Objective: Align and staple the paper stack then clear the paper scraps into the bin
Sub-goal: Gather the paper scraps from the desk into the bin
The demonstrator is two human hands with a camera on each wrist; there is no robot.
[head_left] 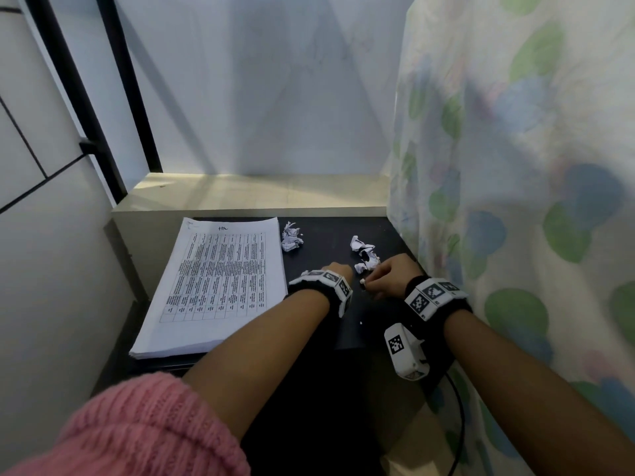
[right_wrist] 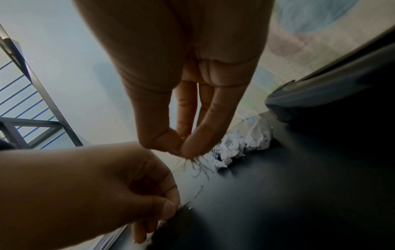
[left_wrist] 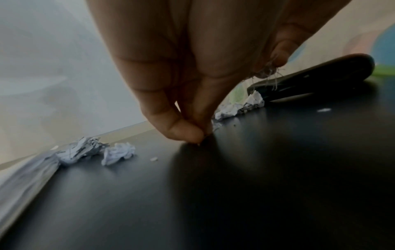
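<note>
The printed paper stack [head_left: 220, 283] lies squared on the left of the black table [head_left: 347, 324]. Two crumpled scrap clusters lie beyond my hands: one beside the stack's far corner [head_left: 291, 238], one further right [head_left: 365, 255]. My left hand [left_wrist: 198, 139] reaches down and pinches a tiny loose staple against the tabletop. Just to its right, my right hand [right_wrist: 183, 149] pinches a small bunch of bent staples [right_wrist: 197, 163] a little above the table. Another loose staple [right_wrist: 198, 191] lies between the hands. The black stapler [left_wrist: 316, 79] rests behind my right hand, hidden in the head view.
A flowered curtain [head_left: 515, 201] hangs along the table's right edge. A pale ledge [head_left: 257, 194] and a wall close off the back, with a wall on the left too. Small white paper flecks [left_wrist: 323, 110] dot the tabletop. No bin is in view.
</note>
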